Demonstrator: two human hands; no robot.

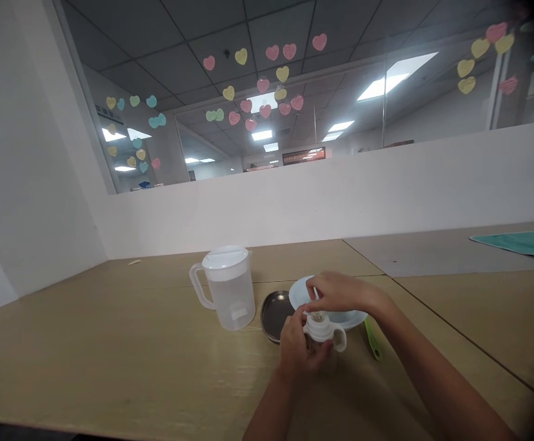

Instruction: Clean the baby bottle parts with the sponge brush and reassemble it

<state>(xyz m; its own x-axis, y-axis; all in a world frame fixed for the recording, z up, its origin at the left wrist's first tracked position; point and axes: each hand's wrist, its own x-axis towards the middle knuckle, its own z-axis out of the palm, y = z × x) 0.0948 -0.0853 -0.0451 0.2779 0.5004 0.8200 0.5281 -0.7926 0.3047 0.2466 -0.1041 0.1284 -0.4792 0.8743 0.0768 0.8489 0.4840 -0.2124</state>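
Observation:
My left hand (294,349) is wrapped round a baby bottle (321,331) with a white collar and side handles, low over the table. A translucent part shows at the bottle's top, and the hand hides much of its body. From the right, my right hand (340,293) reaches over the top with its fingers curled together. What they pinch, if anything, I cannot make out. Behind both hands stands a white bowl (352,320), partly covered by them. Beside it, a dark metal dish (275,313) lies just past my left hand.
A lidded translucent pitcher (233,294) stands left of the dish. The green handle of a utensil (373,340) sticks out at the bowl's right. A teal cloth (524,244) lies at the far right. Behind the table (111,349) rise a white wall (271,211) and windows.

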